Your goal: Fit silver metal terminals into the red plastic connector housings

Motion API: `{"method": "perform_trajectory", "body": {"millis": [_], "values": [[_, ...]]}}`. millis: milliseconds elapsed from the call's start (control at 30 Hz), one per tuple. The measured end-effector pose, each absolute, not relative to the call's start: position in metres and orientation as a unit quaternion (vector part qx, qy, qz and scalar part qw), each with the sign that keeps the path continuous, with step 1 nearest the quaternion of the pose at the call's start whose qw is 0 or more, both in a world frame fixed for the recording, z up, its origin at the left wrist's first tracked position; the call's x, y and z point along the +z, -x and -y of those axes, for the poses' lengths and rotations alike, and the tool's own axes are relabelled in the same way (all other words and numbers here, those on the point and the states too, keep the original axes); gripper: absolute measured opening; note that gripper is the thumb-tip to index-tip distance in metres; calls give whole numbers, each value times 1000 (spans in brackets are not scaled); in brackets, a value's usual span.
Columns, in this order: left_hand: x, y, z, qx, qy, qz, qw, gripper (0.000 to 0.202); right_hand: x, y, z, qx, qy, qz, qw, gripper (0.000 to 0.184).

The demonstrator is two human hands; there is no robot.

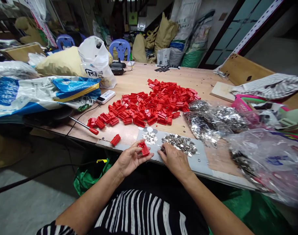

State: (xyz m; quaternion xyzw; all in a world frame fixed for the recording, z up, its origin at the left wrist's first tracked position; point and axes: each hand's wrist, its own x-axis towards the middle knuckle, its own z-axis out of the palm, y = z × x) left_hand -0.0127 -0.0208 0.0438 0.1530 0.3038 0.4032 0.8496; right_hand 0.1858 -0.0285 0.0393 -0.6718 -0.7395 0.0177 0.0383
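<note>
My left hand (131, 160) holds a small red plastic case (144, 148) between thumb and fingers, its hollow side facing up. My right hand (175, 160) is at the near edge of a pile of small metal pieces (181, 143), fingers pinched together. A thin, shiny metal bit shows at its fingertips; its exact shape is too small to tell. Between the hands, slightly farther off, lies a smaller heap of silvery metal pieces (149, 138). Both heaps rest on a grey mat (200, 160). One loose red case (115, 140) lies left of my left hand.
A large heap of red cases (149, 106) covers the table's middle. A red-handled tool (93, 130) juts over the left front edge. Clear bags of metal parts (205, 122) and a pink basket (244, 102) stand right. Plastic sacks (41, 94) and a white device (106, 97) lie left.
</note>
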Motion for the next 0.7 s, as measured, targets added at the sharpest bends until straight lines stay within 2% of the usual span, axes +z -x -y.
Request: {"method": "perform_trajectory", "body": {"millis": [133, 333, 567, 700], "values": [[41, 15, 22, 405, -160, -290, 852, 62, 43, -184, 28, 21, 671, 741, 21, 12], [36, 16, 25, 386, -172, -272, 864, 52, 50, -185, 27, 81, 661, 745, 30, 14], [35, 14, 29, 383, -150, -287, 865, 47, 56, -193, 12, 100, 679, 727, -13, 20], [33, 16, 30, 378, -150, -298, 864, 47, 60, -204, 8, 87, 682, 726, 17, 21]]}}
